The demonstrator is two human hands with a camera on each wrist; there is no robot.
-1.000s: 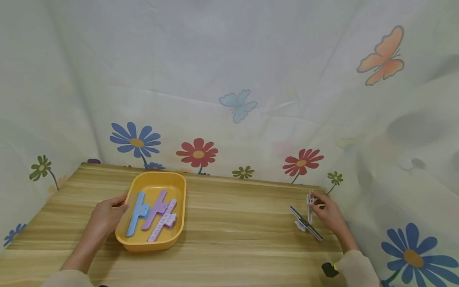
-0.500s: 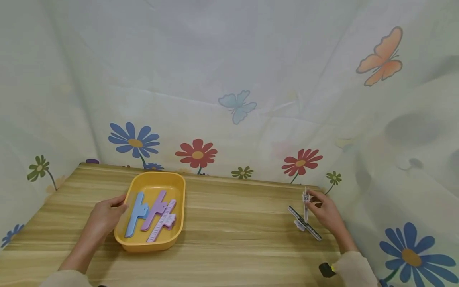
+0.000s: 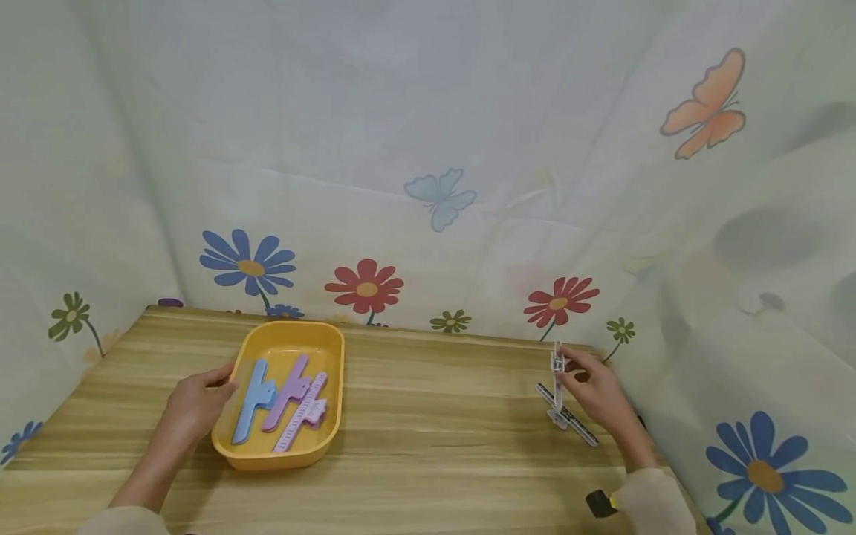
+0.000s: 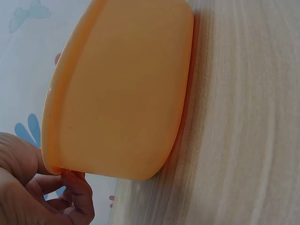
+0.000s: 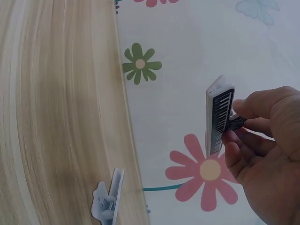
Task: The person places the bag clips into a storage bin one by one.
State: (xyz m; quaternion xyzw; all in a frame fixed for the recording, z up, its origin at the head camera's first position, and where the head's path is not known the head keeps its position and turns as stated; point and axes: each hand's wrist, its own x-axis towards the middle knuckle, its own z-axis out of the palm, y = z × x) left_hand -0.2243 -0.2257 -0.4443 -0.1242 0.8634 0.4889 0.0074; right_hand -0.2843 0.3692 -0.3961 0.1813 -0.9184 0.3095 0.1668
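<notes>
My left hand (image 3: 198, 403) grips the left rim of a yellow plastic tray (image 3: 337, 405), thumb and fingers at its edge. Inside the tray lie a blue clip (image 3: 253, 401), a purple clip (image 3: 289, 391) and a light purple clip with ruler-like marks (image 3: 301, 416). At the right, my right hand (image 3: 595, 386) pinches a white clip with a black striped face (image 5: 220, 117) by its handle, raised above the table. Below it, another black and white clip (image 3: 580, 429) lies on the table, partly crossed in the head view by the held one.
The wood-grain table (image 3: 428, 423) ends at a white curtain (image 3: 428, 253) printed with flowers and butterflies, which also rises on both sides. A small purple object (image 3: 170, 302) sits at the back left edge.
My right hand has moved a little to the left and up with the clip in it. My left hand has stayed on the tray rim.
</notes>
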